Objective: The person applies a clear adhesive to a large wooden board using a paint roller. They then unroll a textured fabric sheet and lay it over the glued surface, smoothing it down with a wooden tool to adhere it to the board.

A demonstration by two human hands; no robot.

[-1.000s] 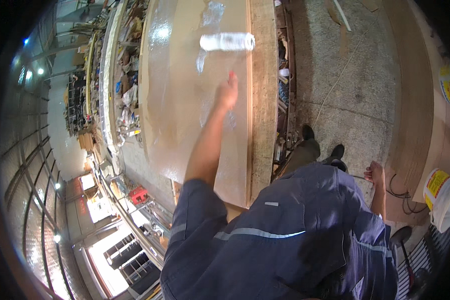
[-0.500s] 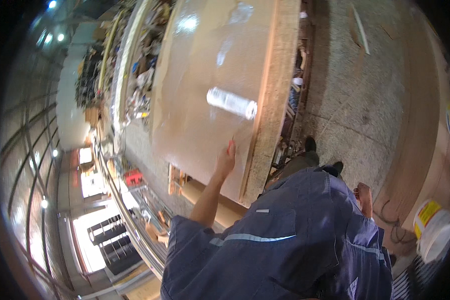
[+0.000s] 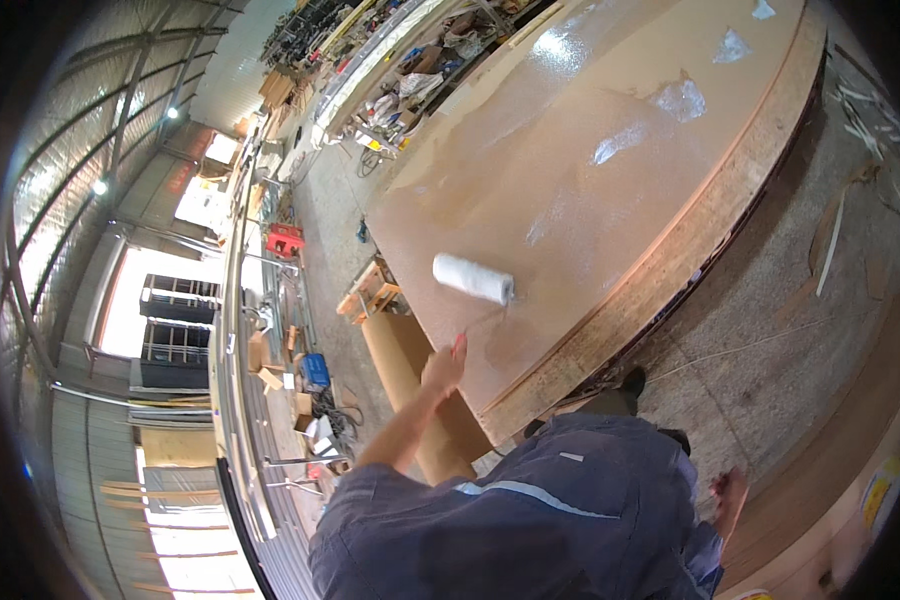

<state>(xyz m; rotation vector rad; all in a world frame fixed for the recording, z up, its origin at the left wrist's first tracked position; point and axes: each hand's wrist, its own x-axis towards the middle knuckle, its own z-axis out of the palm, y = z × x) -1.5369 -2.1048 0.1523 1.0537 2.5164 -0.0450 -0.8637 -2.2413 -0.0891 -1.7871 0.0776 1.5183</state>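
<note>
I see a broad stack of brown boards (image 3: 610,200), its glossy top wet in pale patches, with a white paint roller (image 3: 473,278) resting near its lower edge.

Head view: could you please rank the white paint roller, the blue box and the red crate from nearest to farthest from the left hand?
From the left hand:
1. Paint roller, held by its handle, just ahead on the board.
2. Blue box, on the floor to the left.
3. Red crate, farther left and ahead, on the floor.
</note>
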